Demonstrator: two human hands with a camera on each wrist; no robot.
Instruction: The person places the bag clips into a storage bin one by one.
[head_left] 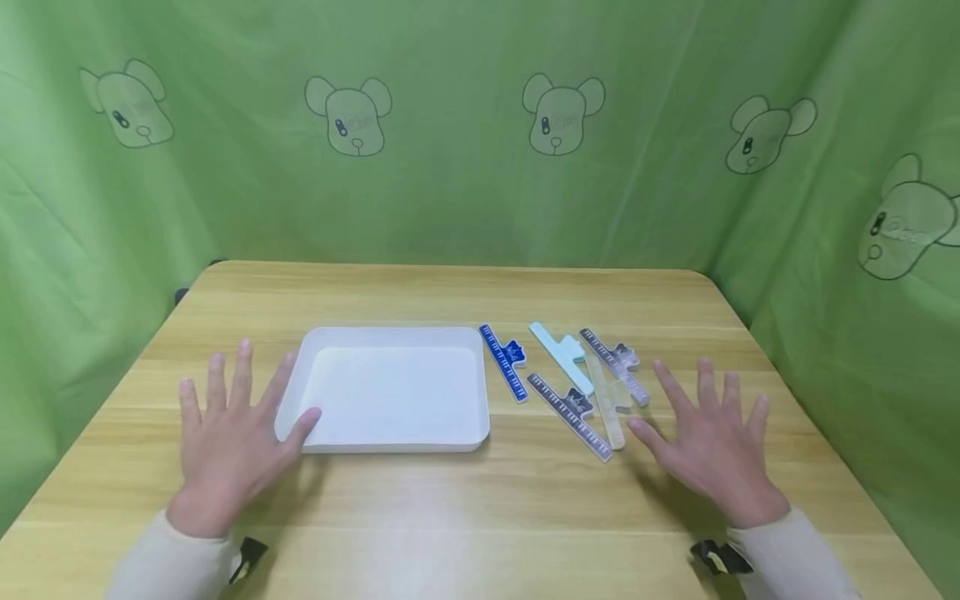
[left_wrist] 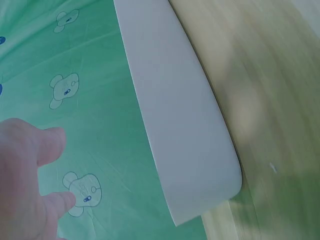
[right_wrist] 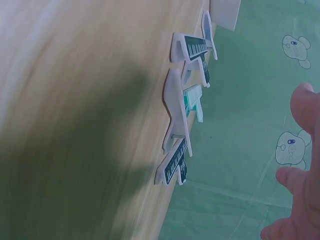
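Note:
My left hand (head_left: 236,442), fingers spread, hovers over the left edge of a white tray (head_left: 397,392) with nothing in its grasp; its thumb overlaps the tray's near left corner. To the right of the tray lie several long clips: a blue one (head_left: 504,365) with a piano-key pattern, a mint one (head_left: 561,358), a greyish purple one (head_left: 613,367), a cream translucent one (head_left: 606,404) and a dark grey one (head_left: 567,417). Just right of these clips is my right hand (head_left: 712,450), spread and holding nothing. In the left wrist view, the tray's outer wall (left_wrist: 185,125) stands beside the thumb and fingers.
Everything stands on a wooden table (head_left: 450,525) with rounded far corners. Green curtains (head_left: 450,208) printed with mouse-like heads hang behind it and along both sides. Dark straps (head_left: 247,560) sit at the cuffs of the light sleeves (head_left: 176,558).

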